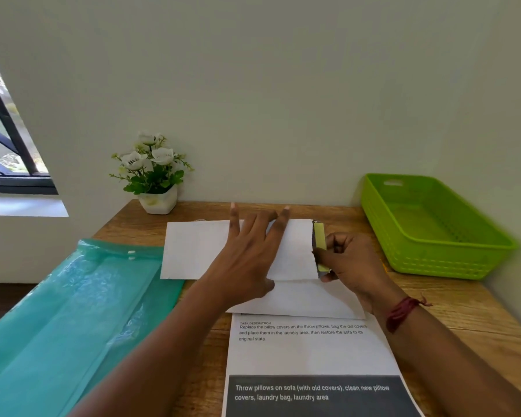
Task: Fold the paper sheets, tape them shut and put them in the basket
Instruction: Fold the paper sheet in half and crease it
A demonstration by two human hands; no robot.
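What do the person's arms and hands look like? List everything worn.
No sleeves or gloves show; both are bare as far as the view reaches. The left hand and its wrist carry no ring, watch or band. The right hand has at its wrist a dark red thread band, wound round several times, with a loose end sticking out.

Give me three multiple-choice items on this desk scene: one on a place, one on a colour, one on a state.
1. Where does the basket stand?
A. right of the folded sheet
B. on the windowsill
C. on the floor
2. What colour is the plastic folder?
A. red
B. teal
C. black
3. How does the left hand lie?
A. fisted
B. flat on the folded sheet
C. inside the basket
Key: 1 A, it sits at the desk's right edge; 2 B, its plastic is teal; 3 B, straight fingers press the sheet.
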